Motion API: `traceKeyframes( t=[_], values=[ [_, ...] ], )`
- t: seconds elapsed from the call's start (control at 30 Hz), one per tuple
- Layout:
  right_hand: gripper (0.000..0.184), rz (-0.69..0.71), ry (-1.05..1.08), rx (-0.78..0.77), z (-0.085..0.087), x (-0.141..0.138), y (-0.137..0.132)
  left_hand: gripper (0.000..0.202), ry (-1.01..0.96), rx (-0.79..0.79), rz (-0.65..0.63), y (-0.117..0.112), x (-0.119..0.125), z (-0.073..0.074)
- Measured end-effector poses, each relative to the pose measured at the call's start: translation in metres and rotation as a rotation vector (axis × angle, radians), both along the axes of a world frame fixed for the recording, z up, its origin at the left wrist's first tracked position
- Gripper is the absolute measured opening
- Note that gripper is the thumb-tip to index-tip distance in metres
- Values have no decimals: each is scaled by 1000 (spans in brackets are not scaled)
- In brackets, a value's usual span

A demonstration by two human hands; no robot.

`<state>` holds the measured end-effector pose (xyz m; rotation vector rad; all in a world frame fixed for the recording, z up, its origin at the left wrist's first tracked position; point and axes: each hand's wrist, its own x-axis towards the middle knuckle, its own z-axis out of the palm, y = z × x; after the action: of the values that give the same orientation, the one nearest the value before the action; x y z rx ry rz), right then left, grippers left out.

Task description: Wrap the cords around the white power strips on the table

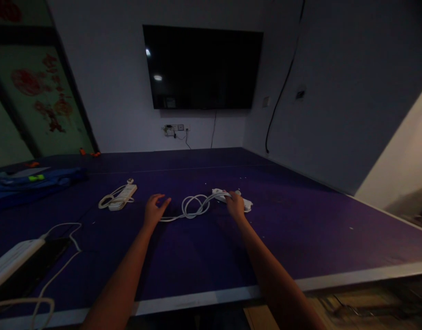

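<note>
Head view: white cable [212, 196] lies looped on the purple worktop [204, 261], mostly btwn the two hands, about midway btwn near edge & back edge. Its loops sit just R of the L hand [156, 211]; the bundled strands run on to the R hand [235, 205].

R hand is grasping the strands, fingers closed round them, right over a white power strip [247, 204]. Strip lies flat, slanted, partly hidden by that hand; its far-L end & its R end show either side. Can't tell if the fingers touch the strip too.

L hand is released: fingers loosely bent, thumb well apart, nothing seen in its grip. Cable's L end passes out of sight by that wrist; can't tell if it's touching.

L of L hand, toward the worktop's L side, a 2nd strip [124, 193] w/ its own cord looped over it, round plug [130, 181] at its far end. Near-L corner: long white unit [16, 259] beside/on a dark flat item [42, 261], thin lead [76, 240] trailing from it. Blue cloth [64, 176] at the L edge, a few orange bits [95, 154] by the back-L corner. Small white scraps [351, 228] are scattered R of centre. Wall TV [204, 68] hangs beyond the back edge.
</note>
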<state>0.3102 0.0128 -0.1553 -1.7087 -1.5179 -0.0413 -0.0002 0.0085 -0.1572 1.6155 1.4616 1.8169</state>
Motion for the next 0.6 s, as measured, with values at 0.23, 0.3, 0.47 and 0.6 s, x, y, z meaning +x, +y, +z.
traceKeyframes(
  t=[0.23, 0.3, 0.47, 0.6],
  values=[
    [44, 52, 181, 143, 4, -3, -3, 40, 627, -45, -196, -21, 29, 4],
    [44, 73, 229, 176, 5, -5, -5, 39, 799, -100, -186, -25, 36, 0],
    [46, 131, 357, 250, 11, -16, -11, 17, 796, -152, -167, -23, 46, -12],
    [40, 391, 814, 339, 27, -30, -20, 25, 706, -133, -185, -22, 54, -14]
  ],
)
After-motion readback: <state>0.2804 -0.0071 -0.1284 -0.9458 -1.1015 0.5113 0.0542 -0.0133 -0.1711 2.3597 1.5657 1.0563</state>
